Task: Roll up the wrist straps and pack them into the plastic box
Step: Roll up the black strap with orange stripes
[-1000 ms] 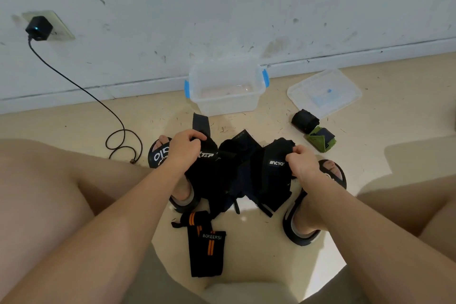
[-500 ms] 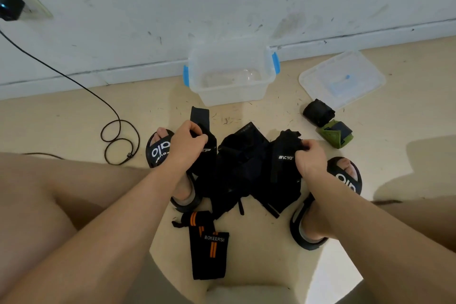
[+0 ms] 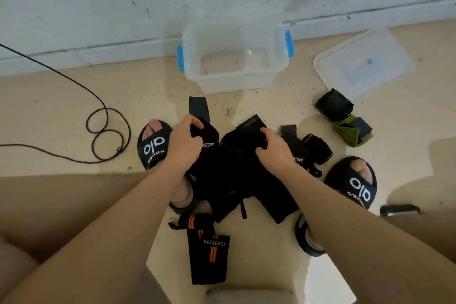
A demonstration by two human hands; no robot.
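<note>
1. Head view looks down on a pile of black wrist straps (image 3: pixel 229 175) — soft woven fabric, flat bands and folded flaps — heaped on the beige floor (image 3: pixel 61 111) between two black slide sandals.
2. At the pile's left edge, the left hand (image 3: pixel 183 142) has its fingers curled round a bunched strap end: a closed grip on the fabric.
3. Right hand (image 3: pixel 272 149) pinches the upper middle of the pile, fingers curled into the cloth, beside a flat rectangular flap.
4. Just right of that hand lies a strap with white letters, partly hidden, reading "CYO".
5. Nearer the body, apart from both hands, lies a flat black strap with orange stripes (image 3: pixel 209 252), labelled "BOKEERSI".
6. Each sandal, left (image 3: pixel 154 147) and right (image 3: pixel 357 187), shows a white "olo"-like mark.
7. Beyond the pile, by the white wall, stands the clear plastic box (image 3: pixel 234 81) with blue side clips — nothing shows inside it.
8. Its clear lid (image 3: pixel 362 61) lies to the right; near it sit a rolled black strap (image 3: pixel 334 105) and a green-edged one (image 3: pixel 352 131), touching.
</note>
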